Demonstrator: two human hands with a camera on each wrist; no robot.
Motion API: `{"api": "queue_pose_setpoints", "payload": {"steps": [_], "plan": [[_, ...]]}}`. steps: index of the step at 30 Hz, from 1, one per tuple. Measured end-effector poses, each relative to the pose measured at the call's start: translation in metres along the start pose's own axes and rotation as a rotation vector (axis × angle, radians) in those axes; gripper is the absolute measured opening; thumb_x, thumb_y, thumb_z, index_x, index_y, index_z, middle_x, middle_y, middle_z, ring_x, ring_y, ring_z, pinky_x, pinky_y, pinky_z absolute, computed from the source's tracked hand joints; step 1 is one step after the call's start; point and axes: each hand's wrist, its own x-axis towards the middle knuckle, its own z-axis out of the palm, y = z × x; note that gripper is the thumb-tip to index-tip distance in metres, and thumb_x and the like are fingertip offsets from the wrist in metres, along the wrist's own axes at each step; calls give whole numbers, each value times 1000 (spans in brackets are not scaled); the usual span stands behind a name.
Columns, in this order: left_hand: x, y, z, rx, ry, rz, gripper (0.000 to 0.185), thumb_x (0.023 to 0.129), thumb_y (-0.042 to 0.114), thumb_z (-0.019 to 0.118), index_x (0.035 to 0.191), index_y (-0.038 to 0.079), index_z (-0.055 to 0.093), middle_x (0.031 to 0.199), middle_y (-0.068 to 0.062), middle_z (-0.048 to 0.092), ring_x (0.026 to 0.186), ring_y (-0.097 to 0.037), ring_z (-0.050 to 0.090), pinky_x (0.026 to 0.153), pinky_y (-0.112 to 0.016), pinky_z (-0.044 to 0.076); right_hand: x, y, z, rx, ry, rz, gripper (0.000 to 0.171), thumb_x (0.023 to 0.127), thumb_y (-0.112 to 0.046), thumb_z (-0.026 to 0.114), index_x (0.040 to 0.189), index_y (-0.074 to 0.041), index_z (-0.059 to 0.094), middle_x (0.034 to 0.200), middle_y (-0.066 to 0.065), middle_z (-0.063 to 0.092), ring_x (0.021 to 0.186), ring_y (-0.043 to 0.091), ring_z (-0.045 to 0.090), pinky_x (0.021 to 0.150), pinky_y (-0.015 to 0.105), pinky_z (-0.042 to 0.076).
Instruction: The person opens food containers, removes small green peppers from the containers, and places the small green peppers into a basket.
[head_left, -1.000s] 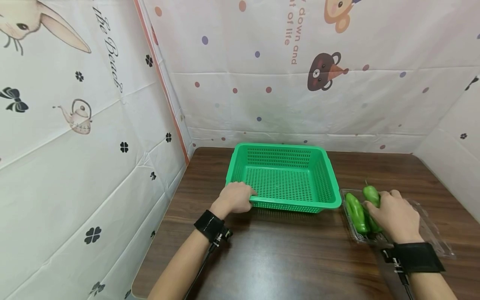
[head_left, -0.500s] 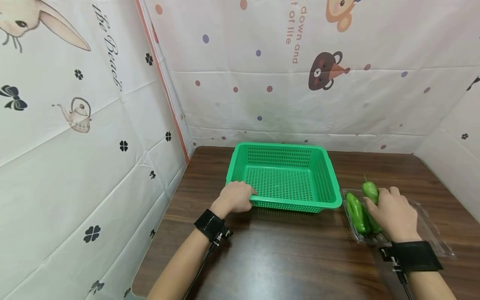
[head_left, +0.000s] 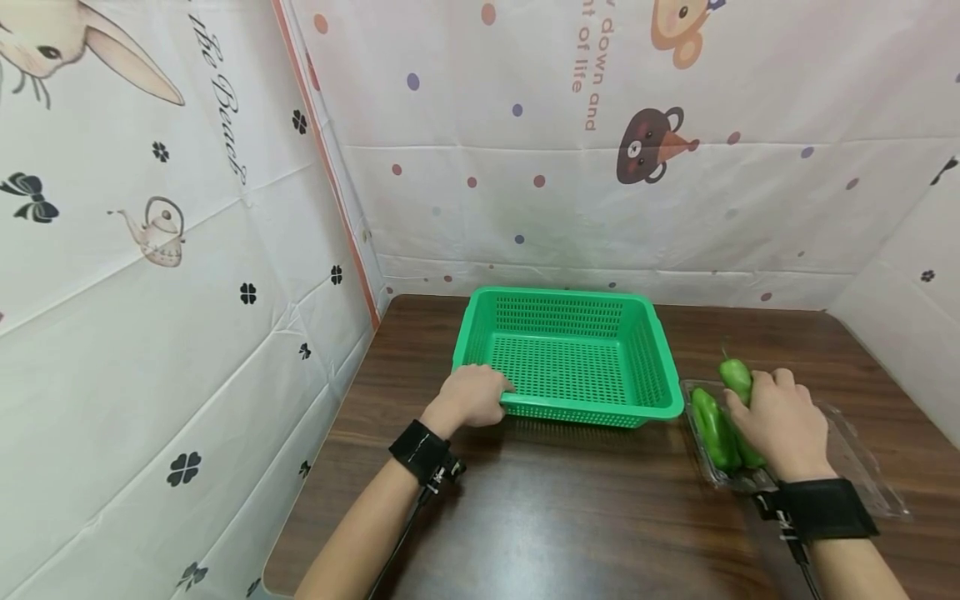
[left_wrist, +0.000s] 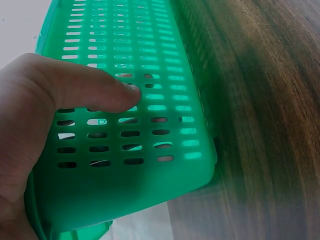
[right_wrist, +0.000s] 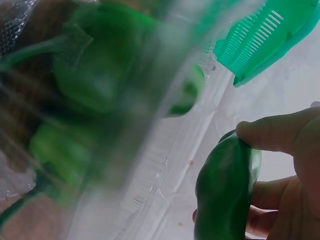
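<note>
A green perforated basket [head_left: 570,354] stands on the brown wooden table [head_left: 570,517]. My left hand [head_left: 471,397] grips its near left corner, with the thumb [left_wrist: 95,90] pressed on the basket wall [left_wrist: 150,125]. To the right lies a clear plastic tray [head_left: 855,454] with green peppers [head_left: 714,429] in it. My right hand [head_left: 780,423] holds one green pepper [head_left: 737,377] a little above the tray; the fingers curl round this pepper [right_wrist: 225,185] in the right wrist view. More peppers [right_wrist: 90,75] show blurred through the tray plastic [right_wrist: 150,165].
Patterned white sheets wall the table on the left [head_left: 187,250], back [head_left: 600,167] and right [head_left: 915,317]. Black straps sit on both wrists, the left [head_left: 420,452] and the right [head_left: 821,510]. Bare wood lies between my arms.
My right hand has lifted one pepper slightly up and away from the tray. My left hand has stayed on the basket corner.
</note>
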Motion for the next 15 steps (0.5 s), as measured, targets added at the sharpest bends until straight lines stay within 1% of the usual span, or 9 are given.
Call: {"api": "queue_pose_setpoints", "payload": {"steps": [3, 9, 13, 15], "plan": [[0, 0, 0, 0, -5, -4, 43, 87, 17, 65, 126, 31, 74, 118, 8, 75, 70, -6, 56, 52, -25, 40, 0, -1, 0, 4, 14, -7, 62, 96, -31, 64, 126, 22, 52, 110, 37, 44, 89, 52, 48, 54, 54, 42], [-1, 0, 0, 3, -11, -5, 43, 88, 18, 65, 127, 31, 73, 116, 7, 76, 64, -7, 49, 49, -25, 35, 0, -4, -1, 20, 40, -27, 61, 90, -30, 71, 126, 18, 56, 108, 34, 46, 90, 50, 46, 53, 50, 39], [0, -1, 0, -2, -9, -3, 43, 87, 17, 65, 127, 32, 73, 113, 8, 77, 62, -8, 44, 49, -26, 31, 0, -5, -1, 22, 57, -37, 61, 89, -29, 72, 125, 17, 56, 109, 34, 46, 91, 51, 46, 52, 49, 39], [0, -1, 0, -2, -8, -1, 43, 87, 17, 65, 127, 32, 73, 112, 8, 77, 62, -7, 44, 49, -26, 30, 0, -5, -1, 22, 64, -41, 61, 89, -29, 72, 125, 17, 56, 109, 34, 47, 91, 51, 46, 51, 49, 38]]}}
